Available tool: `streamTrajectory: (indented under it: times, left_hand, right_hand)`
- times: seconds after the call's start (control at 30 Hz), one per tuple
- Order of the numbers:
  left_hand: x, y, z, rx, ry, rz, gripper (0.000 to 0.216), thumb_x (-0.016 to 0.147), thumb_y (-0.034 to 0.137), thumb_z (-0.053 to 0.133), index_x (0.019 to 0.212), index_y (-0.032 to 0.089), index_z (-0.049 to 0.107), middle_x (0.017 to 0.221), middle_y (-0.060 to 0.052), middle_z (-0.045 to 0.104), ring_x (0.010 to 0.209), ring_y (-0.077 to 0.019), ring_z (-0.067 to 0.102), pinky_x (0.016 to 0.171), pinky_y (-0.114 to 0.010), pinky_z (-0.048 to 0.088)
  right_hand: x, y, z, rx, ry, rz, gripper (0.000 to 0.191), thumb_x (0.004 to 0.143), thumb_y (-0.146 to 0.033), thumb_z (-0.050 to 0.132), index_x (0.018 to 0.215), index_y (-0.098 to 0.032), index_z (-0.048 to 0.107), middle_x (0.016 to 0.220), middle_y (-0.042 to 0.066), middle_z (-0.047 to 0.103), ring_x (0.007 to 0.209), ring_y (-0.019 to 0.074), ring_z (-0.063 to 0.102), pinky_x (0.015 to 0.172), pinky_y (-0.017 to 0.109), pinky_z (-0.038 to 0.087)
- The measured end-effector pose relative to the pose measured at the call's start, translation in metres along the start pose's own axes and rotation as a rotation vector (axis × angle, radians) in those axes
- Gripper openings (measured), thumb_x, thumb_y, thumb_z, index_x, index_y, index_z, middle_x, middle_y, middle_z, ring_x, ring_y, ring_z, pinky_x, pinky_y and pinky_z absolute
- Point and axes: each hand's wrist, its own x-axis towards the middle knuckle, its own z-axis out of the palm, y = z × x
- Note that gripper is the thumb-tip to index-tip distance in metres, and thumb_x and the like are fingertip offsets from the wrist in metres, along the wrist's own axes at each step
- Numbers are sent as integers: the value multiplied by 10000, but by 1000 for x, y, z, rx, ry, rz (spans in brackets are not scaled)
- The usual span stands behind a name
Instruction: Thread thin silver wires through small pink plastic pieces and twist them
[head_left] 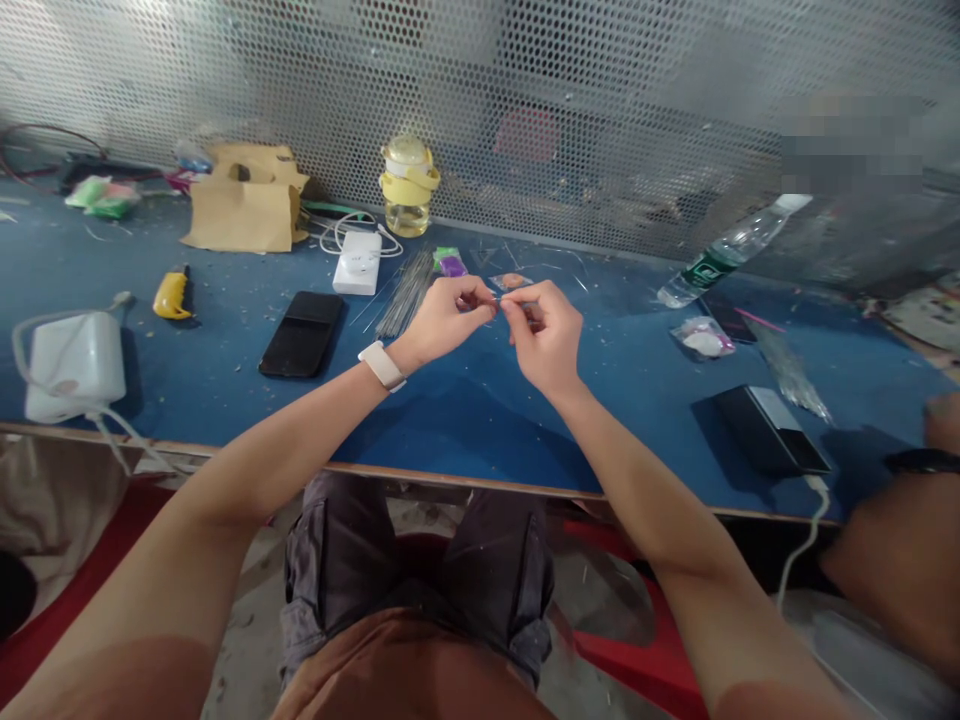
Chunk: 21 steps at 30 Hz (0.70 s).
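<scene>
Above the blue table [450,420], my left hand [446,318] and my right hand [551,335] meet fingertip to fingertip. Both are closed in a pinch around something tiny, too small to make out. A white-banded watch [382,366] is on my left wrist. Beside my left hand lies a bundle of thin grey wires [407,295]. Just beyond it are a purple packet [453,266] and a green packet [445,254]. A small clear bag with orange-brown contents [513,281] rests behind my fingertips.
Left of my hands lie a black phone [302,335], white charger [358,262] and yellow-handled tool [173,295]. A yellow-lidded bottle [408,190] stands before the perforated metal screen [300,90]. Rightward are a tilted water bottle [731,255], a black box [772,430] and another person's arm [900,560].
</scene>
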Motion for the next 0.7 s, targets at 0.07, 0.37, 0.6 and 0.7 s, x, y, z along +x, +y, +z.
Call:
streamTrajectory:
  times: [0.07,0.37,0.6,0.7]
  left_hand:
    - [0,3,-1,-154,-52,-85,141,914,233,765,784,180,779,820,-26,766,824,-155,672,822,-311,519]
    - [-3,9,3,-362,-53,-224,247,911,408,884,822,182,836,867,-48,772,873,-164,650,897,-342,514]
    - [-3,10,1,-440,-99,-342,260,898,392,887,785,177,794,899,-40,726,865,-146,615,857,-327,462]
    - [-3,13,-3,-471,-176,-413,247,873,367,909,797,168,783,913,-37,697,893,-148,617,858,-323,466]
  right_hand:
    - [3,2,-5,-74,1,-122,418,1135,-641,690,1009,-254,787,1045,73,787,737,163,671,644,343,537]
    - [10,11,-15,-152,-41,-300,309,1168,-508,680,1030,-257,795,999,76,789,906,221,749,681,360,561]
    - [13,13,-18,-179,-91,-342,274,1177,-480,659,1028,-289,787,959,37,795,782,204,670,878,457,650]
    - [16,13,-23,-167,-152,-372,246,1175,-458,657,1033,-304,786,991,29,799,775,202,653,938,486,654]
